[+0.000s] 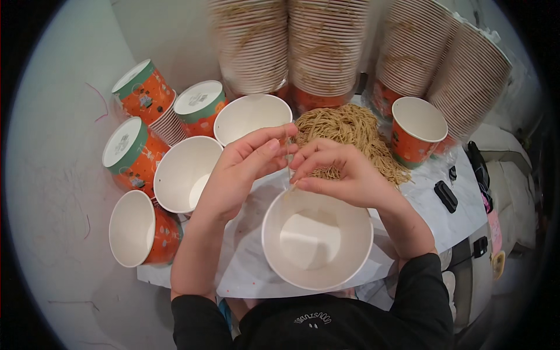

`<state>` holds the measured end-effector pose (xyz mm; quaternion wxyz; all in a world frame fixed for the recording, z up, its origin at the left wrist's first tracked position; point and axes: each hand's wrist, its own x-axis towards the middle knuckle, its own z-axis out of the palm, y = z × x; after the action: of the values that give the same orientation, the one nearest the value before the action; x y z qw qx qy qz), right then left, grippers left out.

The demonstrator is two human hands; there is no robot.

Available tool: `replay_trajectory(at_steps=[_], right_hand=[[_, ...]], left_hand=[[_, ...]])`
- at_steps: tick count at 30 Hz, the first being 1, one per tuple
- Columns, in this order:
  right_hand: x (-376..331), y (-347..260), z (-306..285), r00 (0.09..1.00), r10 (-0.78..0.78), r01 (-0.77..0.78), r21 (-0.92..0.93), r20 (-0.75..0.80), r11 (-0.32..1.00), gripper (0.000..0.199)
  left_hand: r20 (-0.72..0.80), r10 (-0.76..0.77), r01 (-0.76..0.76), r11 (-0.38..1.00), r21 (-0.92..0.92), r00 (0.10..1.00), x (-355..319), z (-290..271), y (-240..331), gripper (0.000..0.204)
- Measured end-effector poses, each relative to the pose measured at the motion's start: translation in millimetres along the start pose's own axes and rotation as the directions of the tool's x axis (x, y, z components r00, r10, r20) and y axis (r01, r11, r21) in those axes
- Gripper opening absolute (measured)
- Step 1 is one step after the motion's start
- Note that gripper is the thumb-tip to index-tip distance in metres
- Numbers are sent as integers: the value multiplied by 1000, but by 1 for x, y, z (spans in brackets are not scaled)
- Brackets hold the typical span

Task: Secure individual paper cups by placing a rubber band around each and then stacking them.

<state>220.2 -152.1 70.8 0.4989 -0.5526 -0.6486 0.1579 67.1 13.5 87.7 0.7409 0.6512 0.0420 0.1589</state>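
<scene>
Both of my hands are raised over the far rim of a white-lined paper bucket, which stands upright right in front of me. Between them runs a short length of thin tan twine. The upper part of the twine is held at the fingertips of my left hand, whose fingers point to the right. Lower down, my right hand pinches the twine between thumb and fingers near the bucket's rim. Behind the hands lies a large heap of tan twine pieces.
Tall stacks of nested paper buckets line the back. One orange bucket stands at the right, and several buckets lie or stand at the left. A small black object rests on the white table covering; a grey seat is beyond.
</scene>
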Motion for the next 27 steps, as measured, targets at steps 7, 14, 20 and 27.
replay_trajectory(at_steps=[7,14,20,27], right_hand=[[4,-2,-4,915,402,-360,526,38,770,13],[2,6,-8,892,440,-383,348,-99,855,16],[3,1,0,907,382,-411,-176,-174,895,20],[5,5,9,939,254,-269,-37,-231,962,16]], left_hand=[[18,-171,171,966,-192,985,5,4,-7,39],[-30,-149,127,916,-380,988,11,-5,-14,26],[-141,-4,10,999,40,990,10,-4,-22,25],[-138,65,-69,997,-28,988,11,4,-22,22]])
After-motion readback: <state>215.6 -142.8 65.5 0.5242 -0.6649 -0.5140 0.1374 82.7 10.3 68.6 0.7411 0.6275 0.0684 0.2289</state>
